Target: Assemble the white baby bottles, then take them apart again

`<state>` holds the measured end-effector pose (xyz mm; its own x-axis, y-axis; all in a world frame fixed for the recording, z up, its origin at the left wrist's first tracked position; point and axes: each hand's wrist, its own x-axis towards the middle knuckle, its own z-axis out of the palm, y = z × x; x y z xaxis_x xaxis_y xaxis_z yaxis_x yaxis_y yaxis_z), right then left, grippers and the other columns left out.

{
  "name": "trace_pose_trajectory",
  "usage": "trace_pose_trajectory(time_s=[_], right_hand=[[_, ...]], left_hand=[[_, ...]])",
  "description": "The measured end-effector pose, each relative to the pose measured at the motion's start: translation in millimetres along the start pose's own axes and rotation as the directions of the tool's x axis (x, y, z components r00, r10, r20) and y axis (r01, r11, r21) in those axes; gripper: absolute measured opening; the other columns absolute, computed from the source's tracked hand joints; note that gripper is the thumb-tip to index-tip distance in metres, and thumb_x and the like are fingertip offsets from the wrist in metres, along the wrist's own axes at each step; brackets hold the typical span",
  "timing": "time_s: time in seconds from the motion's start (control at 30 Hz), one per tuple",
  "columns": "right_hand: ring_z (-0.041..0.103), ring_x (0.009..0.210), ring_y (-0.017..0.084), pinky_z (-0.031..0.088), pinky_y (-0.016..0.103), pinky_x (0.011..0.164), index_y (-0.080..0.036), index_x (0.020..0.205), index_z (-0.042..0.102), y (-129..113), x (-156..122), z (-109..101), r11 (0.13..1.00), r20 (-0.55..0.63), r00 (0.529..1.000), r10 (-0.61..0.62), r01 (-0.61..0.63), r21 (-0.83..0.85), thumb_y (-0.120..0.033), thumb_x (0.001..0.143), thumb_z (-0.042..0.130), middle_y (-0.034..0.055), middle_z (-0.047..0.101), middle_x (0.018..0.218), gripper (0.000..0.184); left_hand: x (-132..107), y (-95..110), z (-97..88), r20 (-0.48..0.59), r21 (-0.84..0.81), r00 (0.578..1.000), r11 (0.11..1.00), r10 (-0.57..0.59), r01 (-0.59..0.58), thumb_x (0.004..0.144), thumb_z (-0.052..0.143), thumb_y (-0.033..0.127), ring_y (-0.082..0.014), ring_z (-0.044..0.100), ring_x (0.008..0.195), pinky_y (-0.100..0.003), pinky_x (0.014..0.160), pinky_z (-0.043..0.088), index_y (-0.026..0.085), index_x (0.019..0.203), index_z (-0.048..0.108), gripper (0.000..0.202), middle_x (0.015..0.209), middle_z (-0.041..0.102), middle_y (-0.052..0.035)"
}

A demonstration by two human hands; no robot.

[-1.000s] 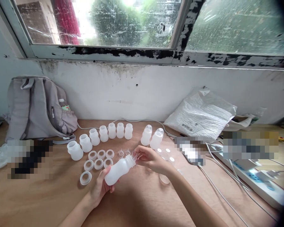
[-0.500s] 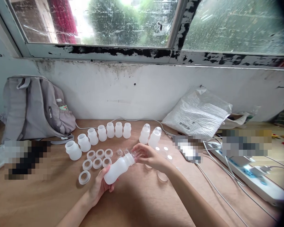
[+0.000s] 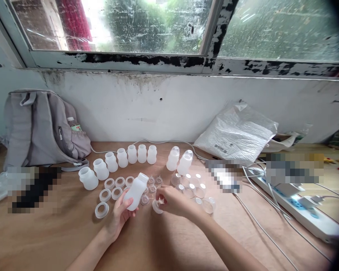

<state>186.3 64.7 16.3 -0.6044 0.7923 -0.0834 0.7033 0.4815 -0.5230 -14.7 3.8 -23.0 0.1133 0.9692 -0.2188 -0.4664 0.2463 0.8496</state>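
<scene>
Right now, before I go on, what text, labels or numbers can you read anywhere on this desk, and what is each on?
Nothing here can be read.
Plastic bag: dark printed lines, too small to read.
Drink bottle in the backpack pocket: green label, blurred.
White bottle in the left hand: no print visible.
Small pale part in the right hand: no print visible.

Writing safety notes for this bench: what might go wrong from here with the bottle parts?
The left hand grips the white bottle low and tilted above loose nipples; it might slip and scatter them. The right hand pinches a small ring beside clear caps; the forearm might sweep those aside.
</scene>
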Motion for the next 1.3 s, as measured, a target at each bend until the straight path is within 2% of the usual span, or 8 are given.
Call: trace_pose_trajectory(time_s=[0.13,0.27,0.33,0.53,0.7,0.9,1.07,1.3], right_hand=[[0.053,0.071,0.016,0.040,0.026,0.060,-0.019,0.083,0.054,-8.8,-2.5,8.8,0.999,0.004,0.999,-0.037,0.037,-0.035,-0.011,0.066,0.056,0.0040,0.054,0.085,0.019],[0.051,0.066,0.012,0.044,0.026,0.061,-0.021,0.095,0.048,-22.5,-1.4,0.9,0.989,-0.357,0.933,-0.053,0.099,0.113,-0.023,0.078,0.051,0.0036,0.053,0.087,0.018],[0.050,0.063,0.011,0.044,0.025,0.059,-0.021,0.090,0.049,-27.9,-0.6,-1.0,0.977,-0.443,0.894,-0.059,0.144,0.159,-0.024,0.081,0.048,0.0027,0.052,0.082,0.010],[0.051,0.063,0.011,0.043,0.023,0.057,-0.019,0.077,0.053,-27.8,5.7,-1.1,0.977,-0.507,0.858,-0.086,0.171,0.124,-0.025,0.080,0.051,0.0017,0.051,0.077,0.007],[0.051,0.068,0.013,0.040,0.024,0.061,-0.019,0.083,0.056,-19.2,28.7,-30.5,0.984,-0.504,0.853,-0.139,0.062,-0.168,-0.023,0.082,0.049,0.0036,0.052,0.083,0.008],[0.047,0.085,0.022,0.032,0.033,0.072,-0.018,0.084,0.058,4.9,60.8,-67.8,0.784,-0.513,0.848,-0.134,-0.226,-0.578,-0.023,0.082,0.048,0.0078,0.057,0.086,0.011],[0.045,0.090,0.024,0.026,0.038,0.078,-0.017,0.083,0.058,23.0,81.3,-66.5,0.674,-0.490,0.866,-0.101,-0.302,-0.673,-0.020,0.082,0.046,0.0100,0.059,0.090,0.012],[0.043,0.095,0.025,0.022,0.041,0.083,-0.017,0.086,0.060,34.4,98.1,-60.2,0.653,-0.450,0.893,-0.030,-0.323,-0.685,-0.017,0.081,0.044,0.0123,0.059,0.095,0.017]], left_hand=[[0.1,-1.1,0.6,0.005,0.126,0.998,0.990,0.064,-0.064,0.072,0.059,0.029,-0.0125,0.052,0.073,-0.022,0.060,0.041,0.020,0.114,0.043,0.045,0.092,0.054,-0.0030],[-1.5,-0.5,3.2,-0.027,0.307,0.982,0.936,0.189,-0.171,0.066,0.065,0.029,-0.0182,0.052,0.089,-0.024,0.073,0.042,0.019,0.110,0.047,0.049,0.098,0.056,-0.0042],[-2.7,0.3,5.1,-0.027,0.358,0.974,0.912,0.225,-0.200,0.063,0.067,0.029,-0.0199,0.052,0.092,-0.026,0.077,0.042,0.019,0.108,0.048,0.050,0.099,0.057,-0.0041],[-0.4,-1.3,7.0,0.007,0.313,0.961,0.912,0.276,-0.264,0.067,0.064,0.029,-0.0204,0.052,0.099,-0.028,0.083,0.042,0.022,0.116,0.041,0.055,0.111,0.052,-0.0057],[7.6,-5.8,-2.1,-0.126,0.290,0.958,0.934,0.256,-0.211,0.068,0.061,0.034,-0.0193,0.059,0.087,-0.031,0.075,0.046,0.021,0.117,0.041,0.055,0.114,0.049,-0.0093],[9.7,-8.5,-7.3,-0.121,0.353,0.964,0.918,0.236,-0.180,0.068,0.059,0.035,-0.0134,0.060,0.070,-0.028,0.066,0.047,0.019,0.103,0.049,0.040,0.104,0.052,-0.0073],[11.9,-16.3,-7.8,-0.077,0.375,0.973,0.910,0.219,-0.176,0.070,0.058,0.033,-0.0095,0.057,0.064,-0.023,0.059,0.045,0.019,0.101,0.048,0.035,0.099,0.052,-0.0050],[11.6,-12.9,-9.4,-0.063,0.402,0.979,0.903,0.194,-0.153,0.071,0.056,0.032,-0.0079,0.054,0.060,-0.020,0.053,0.042,0.019,0.096,0.050,0.030,0.095,0.051,-0.0038]])
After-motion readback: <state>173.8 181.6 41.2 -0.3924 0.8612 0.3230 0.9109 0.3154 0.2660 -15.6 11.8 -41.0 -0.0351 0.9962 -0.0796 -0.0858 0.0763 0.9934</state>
